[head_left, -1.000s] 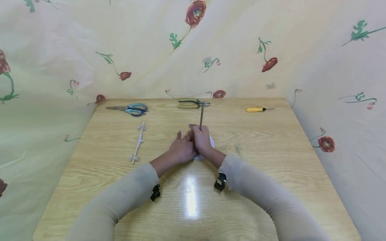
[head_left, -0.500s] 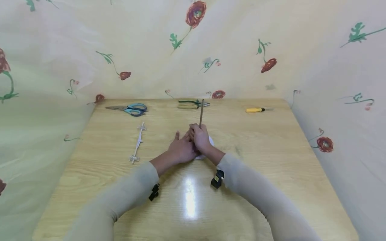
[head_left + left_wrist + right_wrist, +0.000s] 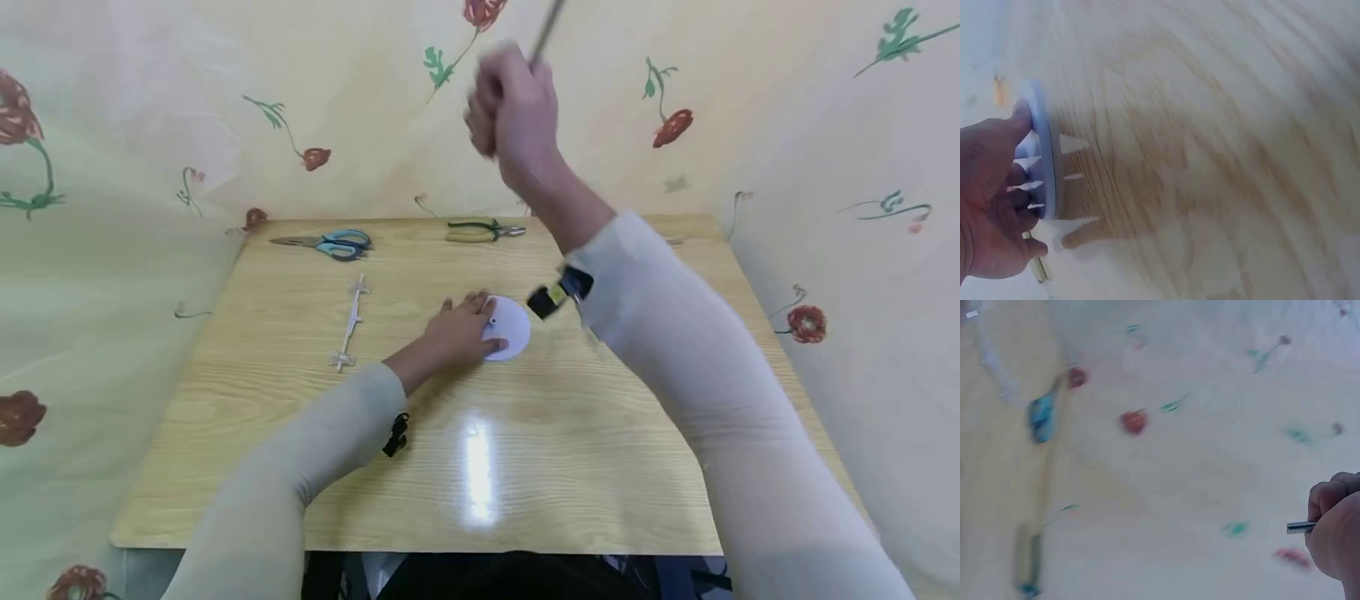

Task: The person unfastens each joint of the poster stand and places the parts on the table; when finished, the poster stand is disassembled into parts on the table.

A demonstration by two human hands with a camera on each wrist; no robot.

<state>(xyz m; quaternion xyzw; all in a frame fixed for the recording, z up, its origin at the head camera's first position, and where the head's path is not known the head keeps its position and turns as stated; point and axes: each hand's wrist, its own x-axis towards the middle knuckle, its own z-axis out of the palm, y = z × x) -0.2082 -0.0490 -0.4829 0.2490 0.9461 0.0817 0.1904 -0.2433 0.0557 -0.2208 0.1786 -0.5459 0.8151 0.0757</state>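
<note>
My left hand (image 3: 459, 329) lies over the left part of a white round disc (image 3: 513, 327) on the table, its thumb and fingers touching the disc. A small hub shows on the disc beside the fingers; in the left wrist view the disc (image 3: 1050, 169) is seen edge-on. High above the table, my right hand (image 3: 517, 117) grips a thin grey rod (image 3: 551, 25), whose upper part runs out of the head view. A short metallic end of the rod (image 3: 1299, 528) sticks out from the fist in the right wrist view. The right hand is blurred.
Scissors with blue handles (image 3: 341, 244) and pliers (image 3: 480, 231) lie along the far edge of the wooden table (image 3: 420, 492). Left of the disc is a thin white rod with clear end pieces (image 3: 352, 321). A yellow-handled screwdriver is mostly hidden behind the right arm.
My right hand has lifted away from the left hand with the rod, rising well above the table. More of the white disc shows now. The head view has tilted down slightly.
</note>
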